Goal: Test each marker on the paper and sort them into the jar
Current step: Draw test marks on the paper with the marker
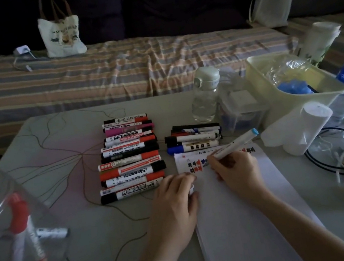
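Observation:
My right hand (236, 171) grips a white marker with a light blue end (236, 144), its tip down on the white paper (249, 219) among black and red test marks. My left hand (173, 200) rests at the paper's left edge, fingers curled round a small white cap. A long row of several markers (129, 158) lies in the table's middle, and a smaller pile of markers (195, 136) sits above the paper. The clear jar (11, 225) at the left holds a few markers, one red-capped.
A clear water bottle (205, 95), a small clear box (243, 111), a cream bin (290, 81), a white paper roll (298, 132) and tangled cables (341, 154) crowd the right side. A tote bag (61, 32) stands on the striped bed beyond the table.

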Action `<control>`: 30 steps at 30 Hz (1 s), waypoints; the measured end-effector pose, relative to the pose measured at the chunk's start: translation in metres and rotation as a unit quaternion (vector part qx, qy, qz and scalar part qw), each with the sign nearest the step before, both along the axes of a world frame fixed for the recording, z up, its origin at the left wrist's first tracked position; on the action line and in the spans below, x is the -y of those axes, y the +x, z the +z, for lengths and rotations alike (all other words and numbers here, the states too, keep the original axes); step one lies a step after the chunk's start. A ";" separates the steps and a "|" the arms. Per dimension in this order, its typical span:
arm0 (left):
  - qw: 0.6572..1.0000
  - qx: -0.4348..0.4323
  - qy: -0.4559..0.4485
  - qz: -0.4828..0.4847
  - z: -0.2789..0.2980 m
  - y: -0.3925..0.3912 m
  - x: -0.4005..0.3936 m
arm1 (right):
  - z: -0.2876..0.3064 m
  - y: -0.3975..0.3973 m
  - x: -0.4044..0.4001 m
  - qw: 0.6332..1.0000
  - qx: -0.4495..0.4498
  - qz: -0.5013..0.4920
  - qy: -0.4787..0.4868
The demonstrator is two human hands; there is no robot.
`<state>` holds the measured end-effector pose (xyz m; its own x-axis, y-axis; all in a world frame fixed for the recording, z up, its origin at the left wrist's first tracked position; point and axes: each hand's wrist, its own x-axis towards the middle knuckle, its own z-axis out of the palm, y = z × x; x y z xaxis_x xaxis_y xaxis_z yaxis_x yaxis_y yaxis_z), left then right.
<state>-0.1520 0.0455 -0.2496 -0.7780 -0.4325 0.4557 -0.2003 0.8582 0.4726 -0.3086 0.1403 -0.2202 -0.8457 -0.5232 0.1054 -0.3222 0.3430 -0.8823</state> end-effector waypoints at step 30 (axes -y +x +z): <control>0.999 0.033 -0.006 0.005 -0.001 0.000 0.002 | -0.005 -0.002 -0.002 0.999 -0.028 0.005 -0.025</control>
<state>-0.1524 0.0438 -0.2502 -0.8023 -0.4352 0.4086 -0.2396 0.8616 0.4474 -0.3110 0.1418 -0.2253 -0.8324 -0.5245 0.1788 -0.3751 0.2958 -0.8785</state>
